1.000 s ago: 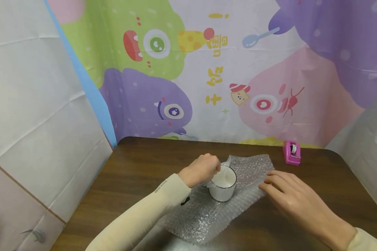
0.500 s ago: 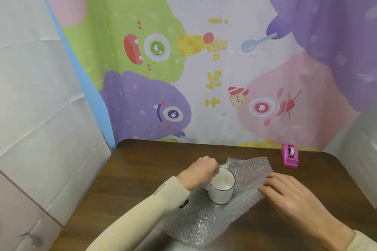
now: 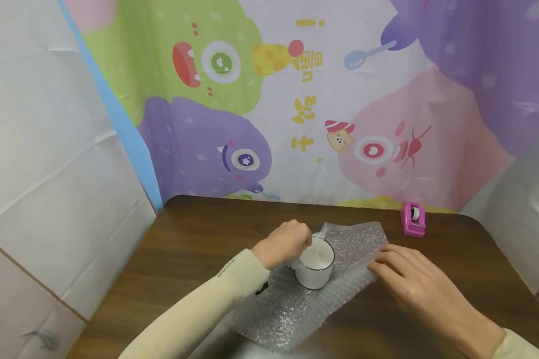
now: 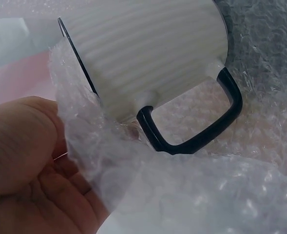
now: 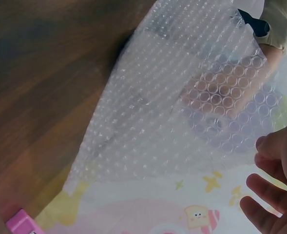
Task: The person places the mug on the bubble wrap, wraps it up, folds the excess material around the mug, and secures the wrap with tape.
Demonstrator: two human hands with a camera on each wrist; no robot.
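Note:
A white ribbed mug (image 3: 314,271) with a dark rim stands upright on a sheet of bubble wrap (image 3: 278,314) in the head view. Its dark handle (image 4: 201,141) shows in the left wrist view, above a fold of the wrap. My left hand (image 3: 284,244) pinches the wrap's left edge, drawn up to the mug's rim. At the sheet's raised right edge is my right hand (image 3: 424,284), its fingers loosely bent. The right wrist view shows these fingers (image 5: 267,190) beside the wrap, with nothing visibly gripped; whether they touch it I cannot tell.
A pink tape dispenser (image 3: 413,220) stands at the back right of the dark wooden table (image 3: 197,224). Behind the table hangs a cloth printed with cartoon monsters (image 3: 247,134). Pale panels (image 3: 63,149) flank both sides.

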